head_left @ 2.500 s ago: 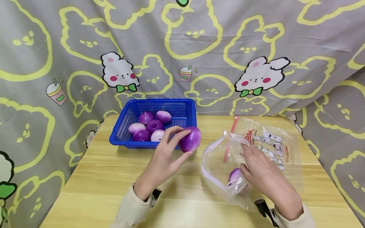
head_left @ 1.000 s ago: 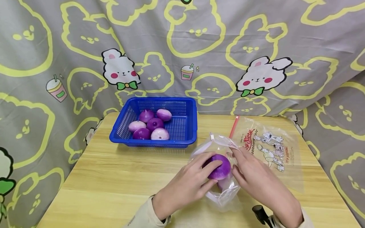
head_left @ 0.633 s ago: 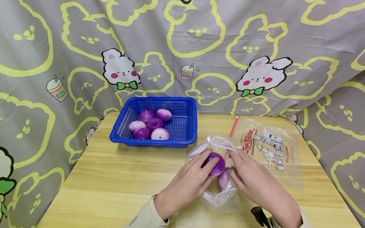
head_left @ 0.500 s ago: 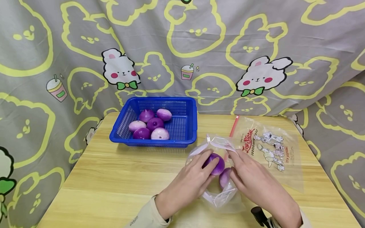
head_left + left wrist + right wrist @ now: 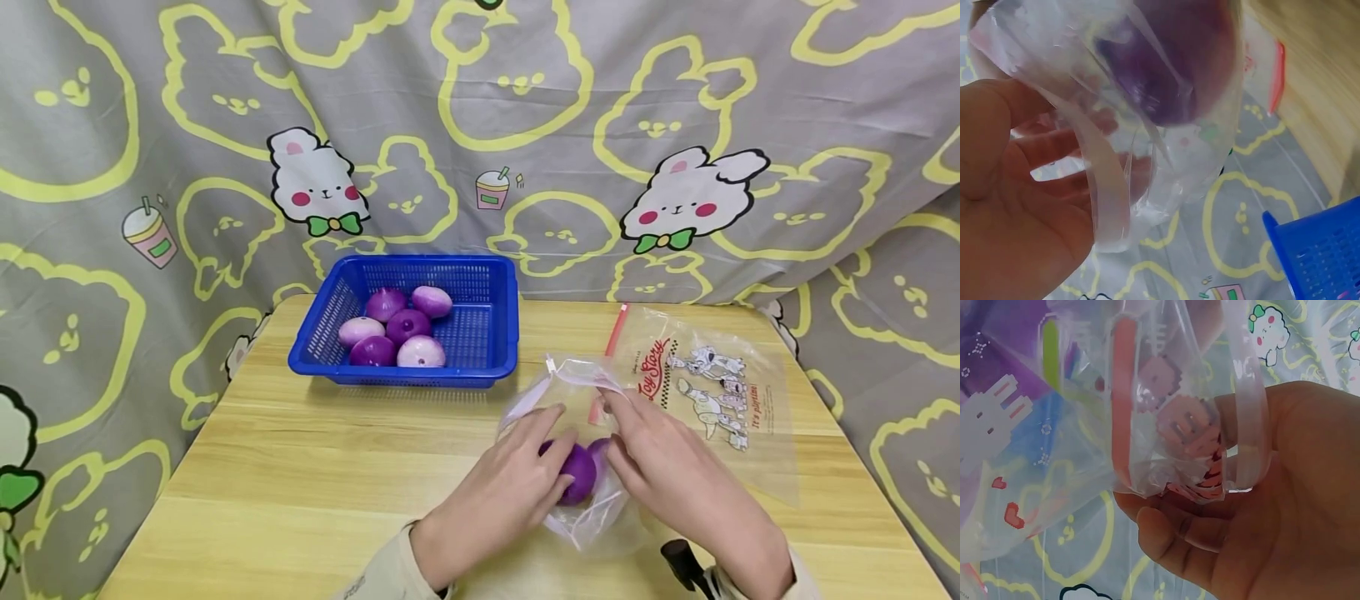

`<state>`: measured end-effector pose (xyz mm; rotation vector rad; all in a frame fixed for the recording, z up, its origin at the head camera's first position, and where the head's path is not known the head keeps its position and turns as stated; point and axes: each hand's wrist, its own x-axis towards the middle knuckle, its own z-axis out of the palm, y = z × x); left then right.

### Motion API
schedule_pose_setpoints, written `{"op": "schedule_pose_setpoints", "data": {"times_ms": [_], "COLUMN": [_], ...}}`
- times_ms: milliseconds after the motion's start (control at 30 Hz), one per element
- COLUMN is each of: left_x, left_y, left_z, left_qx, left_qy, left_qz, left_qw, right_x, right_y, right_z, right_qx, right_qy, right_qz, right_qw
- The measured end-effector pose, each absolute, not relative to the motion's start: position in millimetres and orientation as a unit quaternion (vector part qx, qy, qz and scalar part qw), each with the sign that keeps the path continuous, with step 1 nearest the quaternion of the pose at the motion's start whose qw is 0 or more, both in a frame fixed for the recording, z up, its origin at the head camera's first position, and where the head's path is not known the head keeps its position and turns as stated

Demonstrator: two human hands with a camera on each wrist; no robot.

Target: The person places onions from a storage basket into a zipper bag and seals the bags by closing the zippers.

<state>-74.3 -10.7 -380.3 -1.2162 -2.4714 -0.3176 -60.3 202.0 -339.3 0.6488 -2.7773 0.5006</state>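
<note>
A clear zip bag (image 5: 592,521) stands open-mouthed on the table, with two purple onions inside. The nearer onion (image 5: 576,477) lies just beside the fingers of my left hand (image 5: 498,492), which reach into the mouth of the bag. In the left wrist view, those fingers (image 5: 1054,147) are spread and relaxed, apart from the onion (image 5: 1172,69). My right hand (image 5: 686,479) pinches the bag's far right rim. Its fingers curl round the printed plastic in the right wrist view. The second onion (image 5: 602,450) is partly hidden behind the right hand.
Left of the bag, a blue plastic basket (image 5: 495,368) holds several purple and pale onions. Another clear zip bag (image 5: 772,433) with a red strip and cartoon print lies flat at the right. A patterned curtain (image 5: 525,108) hangs behind the table (image 5: 300,483).
My left hand has carried an onion from beside the basket to the bag and let go of it inside. The right hand has drawn the bag's rim slightly left.
</note>
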Motion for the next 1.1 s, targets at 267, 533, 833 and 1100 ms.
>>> {"op": "schedule_pose_setpoints", "data": {"times_ms": [267,533,833,1100], "left_x": [-67,-61,-57,-58], "left_y": [-10,-12,-12,-12], "left_z": [-372,-370,-365,-365], "left_qx": [-0.496,-0.511,-0.532,-0.536], "left_qy": [-0.836,-0.833,-0.822,-0.808], "left_qz": [-0.096,-0.101,-0.073,-0.080], "left_qw": [0.213,0.186,0.189,0.229], "right_x": [-66,-69,-79,-80], "right_y": [214,219,233,234], "right_z": [-337,-337,-339,-341], "right_qx": [0.209,0.203,0.159,0.173], "right_qy": [-0.952,-0.953,-0.959,-0.957], "right_qz": [0.185,0.185,0.181,0.180], "right_qw": [0.127,0.129,0.150,0.145]}}
